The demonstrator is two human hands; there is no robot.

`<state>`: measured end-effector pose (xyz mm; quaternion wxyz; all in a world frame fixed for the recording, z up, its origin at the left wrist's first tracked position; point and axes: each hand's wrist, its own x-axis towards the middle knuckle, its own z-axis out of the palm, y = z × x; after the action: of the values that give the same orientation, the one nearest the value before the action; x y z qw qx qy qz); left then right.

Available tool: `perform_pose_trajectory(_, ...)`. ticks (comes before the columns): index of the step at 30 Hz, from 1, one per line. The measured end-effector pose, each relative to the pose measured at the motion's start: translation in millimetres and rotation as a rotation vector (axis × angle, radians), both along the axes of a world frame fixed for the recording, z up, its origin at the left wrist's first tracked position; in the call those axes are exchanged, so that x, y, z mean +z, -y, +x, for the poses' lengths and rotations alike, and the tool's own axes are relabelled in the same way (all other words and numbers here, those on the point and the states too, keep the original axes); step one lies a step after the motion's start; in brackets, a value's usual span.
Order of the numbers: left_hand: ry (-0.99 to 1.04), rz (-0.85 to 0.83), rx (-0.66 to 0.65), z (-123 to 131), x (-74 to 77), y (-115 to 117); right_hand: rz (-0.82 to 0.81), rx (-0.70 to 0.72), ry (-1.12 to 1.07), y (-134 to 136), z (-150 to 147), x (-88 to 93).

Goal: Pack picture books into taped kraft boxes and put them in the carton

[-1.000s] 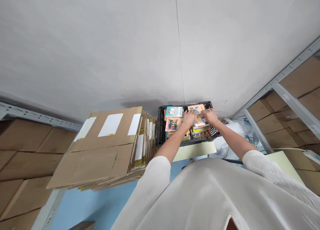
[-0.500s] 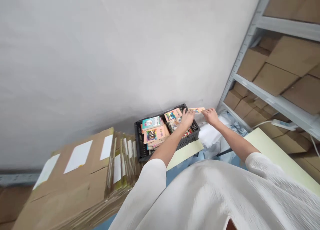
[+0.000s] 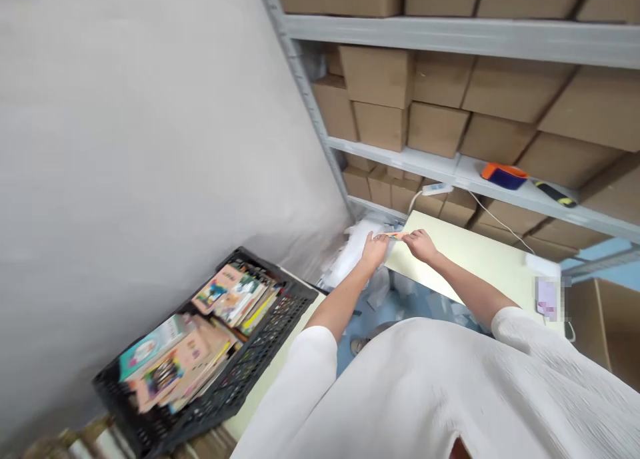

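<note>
Between my two hands is a thin peach-coloured book (image 3: 397, 235), tilted so that mostly its edge and a strip of coloured cover show. My left hand (image 3: 375, 248) pinches its left end, and my right hand (image 3: 421, 244) grips the right end. Both are held out in front, near the left corner of a pale yellow table (image 3: 450, 262). Lower left stands a black plastic crate (image 3: 260, 369) with stacked books, among them peach-covered books (image 3: 173, 372) and a teal-and-white book (image 3: 150, 349).
Metal shelving (image 3: 400, 156) packed with cardboard boxes (image 3: 380, 76) rises ahead. Its middle shelf carries an orange-and-blue object (image 3: 504, 176). A power strip (image 3: 437, 189) and cable lie behind the table. White wrapping material (image 3: 353, 249) lies by the wall, and an opened carton (image 3: 615, 326) is at right.
My view has turned right, from the crate towards the shelves and yellow table. Both hands have carried the book away from above the crate's right end.
</note>
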<state>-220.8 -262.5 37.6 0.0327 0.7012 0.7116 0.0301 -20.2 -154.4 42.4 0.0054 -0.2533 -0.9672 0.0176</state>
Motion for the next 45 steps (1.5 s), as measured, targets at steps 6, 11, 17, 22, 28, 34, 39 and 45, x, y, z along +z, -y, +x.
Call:
perform_pose_trajectory(6, 0.064, -0.129, -0.229, 87.8, -25.7, -54.2, -0.110, -0.202, 0.071, -7.2, 110.0, -24.9)
perform_pose_trajectory(11, 0.075, -0.233, -0.374, 135.0, -41.8, -85.7, -0.170, -0.350, 0.115, -2.6, 165.3, -42.9)
perform_pose_trajectory(17, 0.075, -0.349, -0.429, 168.1, -57.4, -111.9, -0.214, -0.468, 0.181, 1.2, 197.7, -60.9)
perform_pose_trajectory(22, 0.067, -0.341, -0.538, 170.8, -71.9, -131.8, -0.242, -0.568, 0.207, -7.2, 198.5, -75.2)
perform_pose_trajectory(28, 0.047, -0.332, -0.636, 168.1, -92.3, -147.6, -0.312, -0.655, 0.226, -12.5, 193.0, -92.1)
perform_pose_trajectory(34, 0.087, -0.369, -0.616, 172.4, -104.8, -149.2, -0.362, -0.674, 0.216, -16.3, 192.5, -105.1)
perform_pose_trajectory(39, 0.125, -0.431, -0.555, 173.9, -117.8, -150.6, -0.381, -0.735, 0.175, -20.4, 194.4, -118.4)
perform_pose_trajectory(45, 0.133, -0.482, -0.540, 165.5, -132.1, -150.6, -0.448, -0.775, 0.156, -6.0, 194.6, -131.0)
